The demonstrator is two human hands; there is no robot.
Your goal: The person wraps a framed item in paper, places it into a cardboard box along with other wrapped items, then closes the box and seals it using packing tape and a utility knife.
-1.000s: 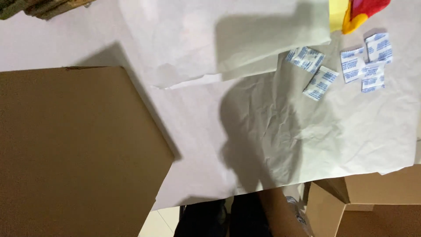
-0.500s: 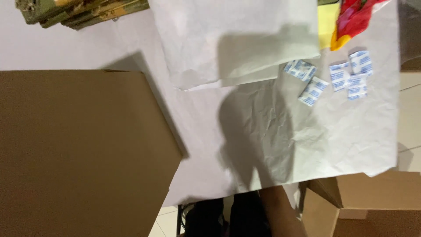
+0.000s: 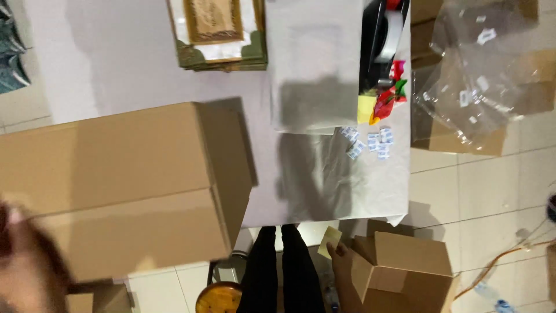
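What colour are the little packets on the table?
The little packets are white with blue print, seen in the head view.

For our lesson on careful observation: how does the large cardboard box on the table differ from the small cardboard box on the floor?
The large cardboard box is closed and rests on the table; the small cardboard box stands open, flaps up, on the tiled floor. The large one is plainly bigger. Both are plain brown cardboard.

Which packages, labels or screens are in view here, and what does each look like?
Large cardboard box: left on the table, closed, plain brown.
Small sachets: table's right side, white and blue, scattered.
Open carton: on the floor, brown, flaps up.
Clear bags: upper right, transparent, small white labels.
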